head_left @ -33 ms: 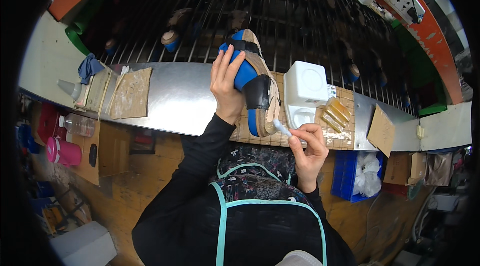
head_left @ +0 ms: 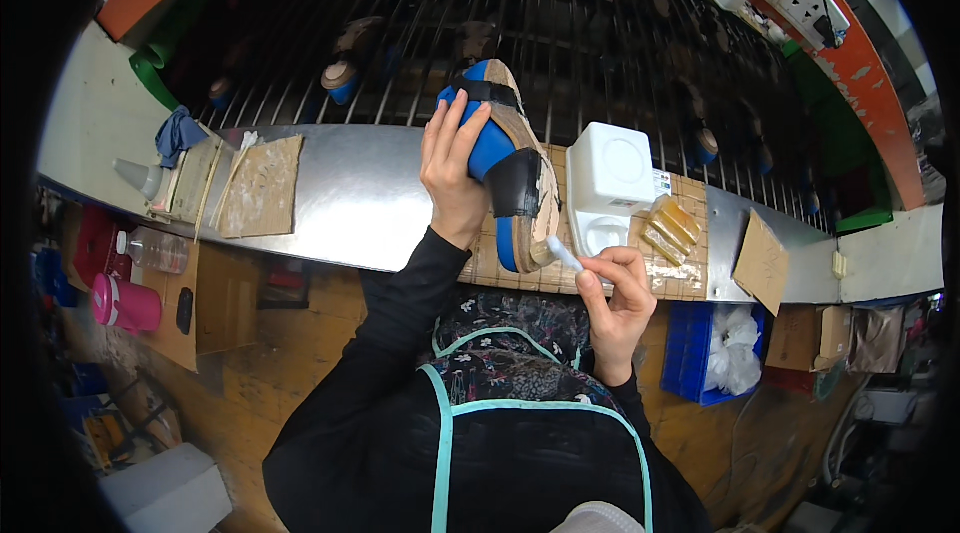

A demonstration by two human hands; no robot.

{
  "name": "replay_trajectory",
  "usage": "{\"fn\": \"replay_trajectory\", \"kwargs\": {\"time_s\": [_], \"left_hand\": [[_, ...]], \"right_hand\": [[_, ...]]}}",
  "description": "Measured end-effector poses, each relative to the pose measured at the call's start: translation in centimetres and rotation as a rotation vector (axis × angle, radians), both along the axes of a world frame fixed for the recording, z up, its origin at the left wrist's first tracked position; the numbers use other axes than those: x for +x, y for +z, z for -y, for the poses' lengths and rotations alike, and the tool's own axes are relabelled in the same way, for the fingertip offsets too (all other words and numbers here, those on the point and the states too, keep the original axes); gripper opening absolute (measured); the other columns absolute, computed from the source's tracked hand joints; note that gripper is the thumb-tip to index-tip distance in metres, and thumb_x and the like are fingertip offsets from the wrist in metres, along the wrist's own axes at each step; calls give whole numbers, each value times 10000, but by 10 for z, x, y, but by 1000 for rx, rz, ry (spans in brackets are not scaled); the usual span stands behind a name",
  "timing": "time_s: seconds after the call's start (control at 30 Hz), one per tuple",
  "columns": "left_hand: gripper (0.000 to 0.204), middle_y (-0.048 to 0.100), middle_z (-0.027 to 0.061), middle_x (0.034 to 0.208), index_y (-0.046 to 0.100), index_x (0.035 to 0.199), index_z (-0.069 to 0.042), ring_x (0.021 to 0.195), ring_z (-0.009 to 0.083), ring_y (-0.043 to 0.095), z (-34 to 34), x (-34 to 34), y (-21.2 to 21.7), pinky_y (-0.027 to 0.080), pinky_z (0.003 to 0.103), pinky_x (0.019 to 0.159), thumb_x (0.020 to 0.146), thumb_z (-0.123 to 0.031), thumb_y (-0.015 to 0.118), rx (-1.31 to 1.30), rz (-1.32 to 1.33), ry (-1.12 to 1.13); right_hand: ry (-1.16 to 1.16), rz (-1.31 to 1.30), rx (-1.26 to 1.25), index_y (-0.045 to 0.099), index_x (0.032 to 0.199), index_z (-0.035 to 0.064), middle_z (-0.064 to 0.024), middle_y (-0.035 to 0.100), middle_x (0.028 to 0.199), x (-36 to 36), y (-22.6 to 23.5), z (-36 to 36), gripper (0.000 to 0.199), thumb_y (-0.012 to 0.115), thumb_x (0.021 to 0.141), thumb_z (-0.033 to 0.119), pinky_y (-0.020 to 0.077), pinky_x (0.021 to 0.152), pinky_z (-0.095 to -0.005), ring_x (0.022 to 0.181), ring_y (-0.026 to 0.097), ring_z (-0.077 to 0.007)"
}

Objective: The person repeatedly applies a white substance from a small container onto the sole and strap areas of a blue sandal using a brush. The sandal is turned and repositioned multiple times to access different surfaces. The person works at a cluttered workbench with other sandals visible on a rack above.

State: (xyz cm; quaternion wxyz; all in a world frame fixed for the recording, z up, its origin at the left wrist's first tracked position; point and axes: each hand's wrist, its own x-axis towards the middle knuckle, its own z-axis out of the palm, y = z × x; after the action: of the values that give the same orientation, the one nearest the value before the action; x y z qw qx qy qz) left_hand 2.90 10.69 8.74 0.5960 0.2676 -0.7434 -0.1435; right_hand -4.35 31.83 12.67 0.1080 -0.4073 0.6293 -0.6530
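My left hand [head_left: 455,173] is wrapped round a black-strapped sandal [head_left: 515,185] on a blue shoe last [head_left: 490,146]. The sandal is held upright on its side above the bench, its tan underside turned to the right and its heel end toward me. Between the thumb and fingers of my right hand [head_left: 622,301] is a short pale-blue stick-like tool [head_left: 564,254]. Its tip is at the heel end of the sandal; whether it touches is unclear. Just beyond my right hand stands a white box-shaped dispenser [head_left: 610,168] with a small cup-like base.
Amber blocks [head_left: 672,231] lie right of the dispenser on a gridded mat [head_left: 690,278]. Cardboard pieces [head_left: 262,188] rest on the metal bench [head_left: 350,183]. Behind it runs a rod conveyor [head_left: 400,43] carrying other shoes. A blue crate [head_left: 688,353] with plastic bags stands below right.
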Motion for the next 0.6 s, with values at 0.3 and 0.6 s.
{"fn": "replay_trajectory", "kwargs": {"time_s": [0.3,0.6], "left_hand": [[573,568,128,1351,650,1239,-174,1268,399,487,4,-1,1,386,497,1060,698,-11,745,3,11,22],[591,550,80,1387,631,1263,-248,1302,349,470,6,2,-2,241,601,1094,719,-54,756,-3,98,117]], "right_hand": [[-120,-170,10,733,969,14,-39,550,919,-5,7,16,154,748,817,33,419,610,-218,725,506,-91],[-166,-268,-28,735,973,35,-41,556,904,-5,3,18,178,758,797,21,424,604,-225,733,505,-103]]}}
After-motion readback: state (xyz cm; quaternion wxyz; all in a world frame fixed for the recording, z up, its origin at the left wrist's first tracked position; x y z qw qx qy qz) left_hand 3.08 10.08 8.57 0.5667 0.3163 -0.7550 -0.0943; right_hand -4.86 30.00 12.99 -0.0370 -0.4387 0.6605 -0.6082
